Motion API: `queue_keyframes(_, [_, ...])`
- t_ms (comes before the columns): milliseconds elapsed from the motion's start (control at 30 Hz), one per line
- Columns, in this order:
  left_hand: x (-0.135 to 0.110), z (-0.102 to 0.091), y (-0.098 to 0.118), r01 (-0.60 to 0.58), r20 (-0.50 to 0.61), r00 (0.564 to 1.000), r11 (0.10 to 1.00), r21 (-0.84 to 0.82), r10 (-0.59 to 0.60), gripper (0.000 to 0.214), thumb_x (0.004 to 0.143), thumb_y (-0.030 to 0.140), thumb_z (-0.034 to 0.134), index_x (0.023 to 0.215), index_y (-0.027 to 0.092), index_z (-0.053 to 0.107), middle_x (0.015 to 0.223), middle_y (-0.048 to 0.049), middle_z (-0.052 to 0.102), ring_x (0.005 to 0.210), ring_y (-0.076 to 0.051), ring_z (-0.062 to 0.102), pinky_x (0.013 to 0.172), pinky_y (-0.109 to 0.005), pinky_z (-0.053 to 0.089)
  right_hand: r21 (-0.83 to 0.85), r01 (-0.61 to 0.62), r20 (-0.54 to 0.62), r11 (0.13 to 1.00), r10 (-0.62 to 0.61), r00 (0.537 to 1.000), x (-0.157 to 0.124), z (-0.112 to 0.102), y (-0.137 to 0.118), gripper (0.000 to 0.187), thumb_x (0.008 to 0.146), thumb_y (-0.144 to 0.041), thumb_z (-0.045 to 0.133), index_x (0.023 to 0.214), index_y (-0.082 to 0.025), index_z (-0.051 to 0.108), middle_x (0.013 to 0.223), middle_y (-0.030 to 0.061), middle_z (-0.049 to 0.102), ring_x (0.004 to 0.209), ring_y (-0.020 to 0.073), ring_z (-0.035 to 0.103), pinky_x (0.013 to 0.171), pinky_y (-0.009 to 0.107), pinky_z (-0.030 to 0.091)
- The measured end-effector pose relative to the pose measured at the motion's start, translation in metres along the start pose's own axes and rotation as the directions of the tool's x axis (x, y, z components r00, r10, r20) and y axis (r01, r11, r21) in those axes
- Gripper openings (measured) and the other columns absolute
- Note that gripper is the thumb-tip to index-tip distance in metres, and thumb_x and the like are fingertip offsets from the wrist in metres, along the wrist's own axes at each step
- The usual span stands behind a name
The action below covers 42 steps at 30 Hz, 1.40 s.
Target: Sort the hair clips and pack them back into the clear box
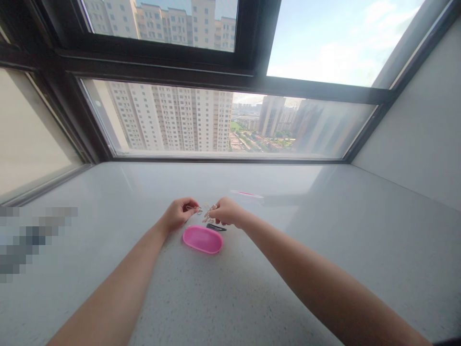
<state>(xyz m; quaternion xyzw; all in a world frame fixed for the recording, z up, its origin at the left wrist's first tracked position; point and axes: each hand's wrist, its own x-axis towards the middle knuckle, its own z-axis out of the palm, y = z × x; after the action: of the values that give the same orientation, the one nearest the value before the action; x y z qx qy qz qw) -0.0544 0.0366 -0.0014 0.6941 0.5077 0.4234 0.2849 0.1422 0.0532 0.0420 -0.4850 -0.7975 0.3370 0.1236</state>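
My left hand (179,212) is closed in a pinch on a small metal hair clip (197,209). Close beside it, my right hand (227,211) is closed on a little bunch of pale hair clips (209,214). Both hands hover just beyond a small pink oval dish (202,239) that lies on the pale speckled windowsill (288,288). A black hair clip (216,227) rests on the sill between the dish and my right hand.
A wide window with a dark frame (230,81) runs along the far edge of the sill, tall buildings outside. A white wall (418,125) rises at the right. A faint pinkish lid-like shape (247,194) lies further back. A blurred patch sits at the left.
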Motion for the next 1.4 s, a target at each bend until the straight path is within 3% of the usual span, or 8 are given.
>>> queue_keyframes(167, [0.002, 0.0, -0.002, 0.006, -0.003, 1.0, 1.0, 0.008, -0.006, 0.027, 0.076, 0.033, 0.058, 0.093, 0.013, 0.066, 0.074, -0.0047, 0.067, 0.062, -0.015, 0.057, 0.056, -0.025, 0.043, -0.038, 0.052, -0.037, 0.998, -0.054, 0.998, -0.006, 0.003, -0.01, 0.01, 0.063, -0.017, 0.057, 0.065, -0.012, 0.066, 0.049, 0.0036, 0.059, 0.043, 0.0106, 0.052, 0.043, 0.02, 0.035])
queue_keyframes(433, [0.002, -0.001, 0.002, 0.023, 0.017, 1.0, 0.999, 0.029, -0.023, 0.027, 0.076, 0.03, 0.054, 0.089, 0.013, 0.07, 0.059, -0.0013, 0.063, 0.053, -0.014, 0.051, 0.051, -0.024, 0.038, -0.209, 0.134, -0.207, 0.969, -0.178, 0.962, -0.007, 0.003, -0.011, 0.018, 0.077, -0.027, 0.053, 0.073, -0.014, 0.064, 0.067, 0.0071, 0.066, 0.061, 0.0138, 0.056, 0.053, 0.023, 0.033])
queue_keyframes(667, [0.001, 0.001, 0.01, 0.036, 0.016, 0.999, 0.999, -0.025, -0.036, 0.025, 0.074, 0.029, 0.054, 0.084, 0.014, 0.071, 0.079, -0.0064, 0.071, 0.074, -0.019, 0.061, 0.066, -0.028, 0.046, -0.373, 0.167, -0.271, 0.913, -0.279, 0.921, -0.011, 0.003, -0.015, 0.018, 0.084, -0.024, 0.046, 0.079, -0.015, 0.06, 0.075, 0.0094, 0.065, 0.069, 0.0173, 0.057, 0.058, 0.026, 0.03])
queue_keyframes(833, [0.0, 0.0, 0.006, 0.053, -0.017, 0.998, 0.996, -0.077, -0.054, 0.029, 0.074, 0.032, 0.059, 0.093, 0.012, 0.068, 0.065, -0.0033, 0.067, 0.057, -0.015, 0.057, 0.052, -0.025, 0.043, -0.364, 0.198, -0.297, 0.91, -0.316, 0.901, -0.017, 0.006, -0.011, 0.01, 0.08, -0.022, 0.049, 0.078, -0.017, 0.057, 0.069, 0.0048, 0.064, 0.063, 0.0143, 0.055, 0.057, 0.024, 0.03])
queue_keyframes(933, [0.002, -0.001, 0.004, 0.045, -0.051, 0.997, 0.991, -0.128, -0.052, 0.032, 0.07, 0.032, 0.065, 0.095, 0.012, 0.066, 0.071, -0.0046, 0.068, 0.062, -0.016, 0.06, 0.06, -0.027, 0.047, -0.228, 0.27, -0.342, 0.935, -0.336, 0.878, -0.027, 0.009, -0.004, 0.007, 0.078, -0.022, 0.052, 0.075, -0.017, 0.053, 0.068, 0.0022, 0.064, 0.059, 0.0116, 0.055, 0.055, 0.022, 0.032])
queue_keyframes(1033, [0.003, -0.001, 0.002, 0.031, -0.092, 0.995, 0.98, -0.198, -0.05, 0.037, 0.066, 0.034, 0.07, 0.096, 0.012, 0.064, 0.089, -0.0092, 0.07, 0.079, -0.02, 0.064, 0.075, -0.033, 0.051, 0.094, 0.225, -0.282, 0.97, -0.19, 0.94, -0.04, 0.011, 0.007, 0.01, 0.083, -0.025, 0.047, 0.077, -0.017, 0.048, 0.06, 0.0002, 0.061, 0.047, 0.0089, 0.054, 0.048, 0.019, 0.033])
queue_keyframes(1167, [0.003, -0.001, 0.002, 0.036, -0.102, 0.993, 0.962, -0.272, -0.066, 0.043, 0.063, 0.034, 0.074, 0.098, 0.012, 0.062, 0.083, -0.0096, 0.071, 0.082, -0.022, 0.066, 0.08, -0.039, 0.051, 0.601, 0.026, -0.017, 0.799, -0.02, 1.0, -0.055, 0.017, 0.027, 0.01, 0.089, -0.03, 0.036, 0.088, -0.02, 0.035, 0.056, -0.0019, 0.062, 0.037, 0.0113, 0.055, 0.034, 0.016, 0.032])
queue_keyframes(1400, [-0.003, 0.004, 0.009, 0.082, -0.097, 0.988, 0.947, -0.312, -0.117, 0.031, 0.063, 0.03, 0.076, 0.086, 0.012, 0.066, 0.08, -0.0091, 0.072, 0.078, -0.021, 0.066, 0.076, -0.035, 0.051, 0.769, 0.011, 0.023, 0.639, -0.044, 0.999, -0.07, 0.02, 0.059, 0.038, 0.074, -0.037, 0.061, 0.1, -0.018, 0.041, 0.063, -0.0006, 0.065, 0.039, 0.0085, 0.052, 0.034, 0.016, 0.036])
